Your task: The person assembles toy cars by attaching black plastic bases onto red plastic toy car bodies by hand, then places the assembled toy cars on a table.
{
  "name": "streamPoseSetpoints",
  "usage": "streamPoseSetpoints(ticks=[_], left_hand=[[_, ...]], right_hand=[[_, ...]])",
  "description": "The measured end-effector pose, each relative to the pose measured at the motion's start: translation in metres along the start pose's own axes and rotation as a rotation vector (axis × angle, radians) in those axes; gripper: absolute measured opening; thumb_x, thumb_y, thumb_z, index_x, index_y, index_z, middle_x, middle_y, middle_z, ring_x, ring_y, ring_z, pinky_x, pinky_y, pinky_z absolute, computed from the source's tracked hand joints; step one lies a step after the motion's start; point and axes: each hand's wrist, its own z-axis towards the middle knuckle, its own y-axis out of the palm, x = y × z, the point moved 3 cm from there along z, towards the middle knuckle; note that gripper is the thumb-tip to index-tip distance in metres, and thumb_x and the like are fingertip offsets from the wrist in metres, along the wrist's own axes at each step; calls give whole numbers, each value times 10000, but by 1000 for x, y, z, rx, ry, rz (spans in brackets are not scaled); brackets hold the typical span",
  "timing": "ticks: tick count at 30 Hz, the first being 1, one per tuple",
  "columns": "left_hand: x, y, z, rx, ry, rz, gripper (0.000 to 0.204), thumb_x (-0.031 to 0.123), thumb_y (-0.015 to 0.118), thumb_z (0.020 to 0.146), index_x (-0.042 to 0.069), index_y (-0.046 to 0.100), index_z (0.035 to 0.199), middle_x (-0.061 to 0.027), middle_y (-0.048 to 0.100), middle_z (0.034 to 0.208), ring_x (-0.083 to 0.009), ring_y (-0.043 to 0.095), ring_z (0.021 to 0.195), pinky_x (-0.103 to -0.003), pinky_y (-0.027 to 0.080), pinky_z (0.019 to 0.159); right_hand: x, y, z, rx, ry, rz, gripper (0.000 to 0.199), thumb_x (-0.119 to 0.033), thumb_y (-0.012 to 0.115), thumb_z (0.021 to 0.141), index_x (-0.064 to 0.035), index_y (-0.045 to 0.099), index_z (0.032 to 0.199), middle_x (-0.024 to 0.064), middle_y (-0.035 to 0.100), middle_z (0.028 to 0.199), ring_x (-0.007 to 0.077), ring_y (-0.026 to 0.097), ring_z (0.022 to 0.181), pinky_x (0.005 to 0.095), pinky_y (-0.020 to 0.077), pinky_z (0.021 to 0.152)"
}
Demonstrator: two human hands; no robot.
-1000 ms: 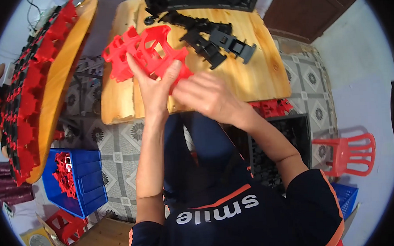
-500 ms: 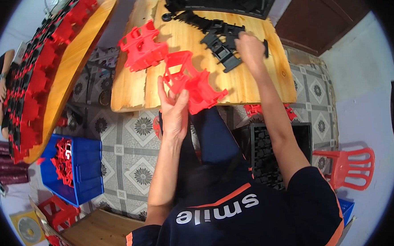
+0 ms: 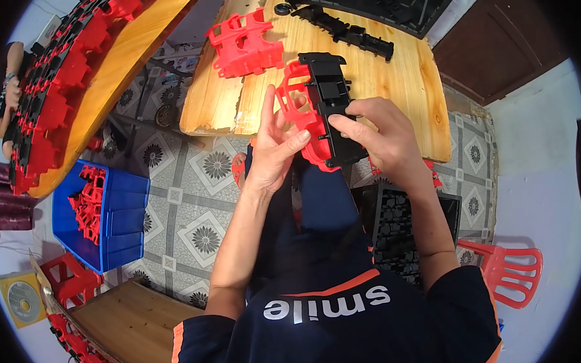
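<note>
My left hand [image 3: 277, 148] grips a red plastic frame [image 3: 301, 97] by its left side, thumb and fingers closed on it, just above the table's near edge. Against the frame's right side lies a black plastic frame part [image 3: 332, 90], long and blocky with small pegs. My right hand [image 3: 383, 134] holds this black part near its lower end, thumb on its face. The two parts touch; whether they are locked together I cannot tell. Farther back on the table sit another red frame [image 3: 250, 55] and several black parts in a row [image 3: 348, 35].
The wooden table [image 3: 417, 89] has a black tray [image 3: 420, 27] at its back edge. On the left, a long board carries rows of red and black assemblies [image 3: 62, 82]; a person's arm shows behind it. A blue bin [image 3: 123, 220] of red parts and a black crate [image 3: 453, 207] stand below.
My right hand has picked a black part off the table and brought it left against the red frame in my left hand. The whole view has shifted slightly.
</note>
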Motion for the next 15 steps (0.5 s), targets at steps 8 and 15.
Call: streamPoseSetpoints(ticks=[8,15], left_hand=[[5,-4,-7,-38,-26,-8,1032,-57,676,836,192,-16,1561,-164,313,1513,-298,445,1327,-419,401,1069],[-1,-4,-10,-85,-16,-9,1038,-52,672,828,199,-18,1562,-166,282,1523,-302,400,1362,-422,357,1097]], right_hand=[[-11,3,2,-68,-74,-18,291,-83,653,718,-102,700,1004,65,560,945,241,591,879,352,498,744],[-12,3,-3,-128,-93,-32,282,-107,638,734,-97,689,1011,57,550,936,230,575,902,332,489,758]])
